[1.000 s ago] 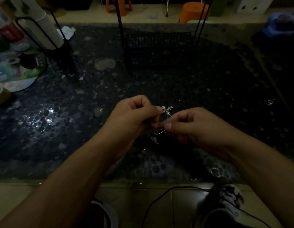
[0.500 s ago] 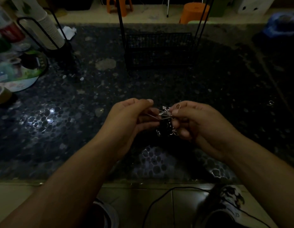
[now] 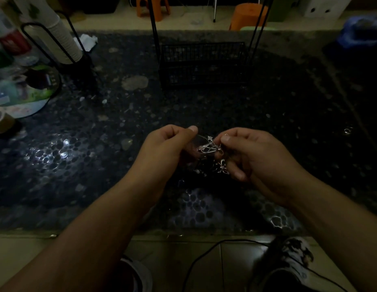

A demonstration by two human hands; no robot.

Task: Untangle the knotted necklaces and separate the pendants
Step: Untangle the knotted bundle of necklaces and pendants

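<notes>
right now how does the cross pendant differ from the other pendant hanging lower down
The cross pendant sits higher, in the gap between the left hand and right hand; the lower pendant hangs beside the right hand's lower fingers. The cross pendant shows plain cross arms with chain looped across it; the lower pendant's shape is too dim to name. Both are small, silvery and off the table.

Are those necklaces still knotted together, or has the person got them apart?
Still tangled. The necklaces form one silver bunch pinched between the left hand and right hand, another pendant dangling just beneath.
</notes>
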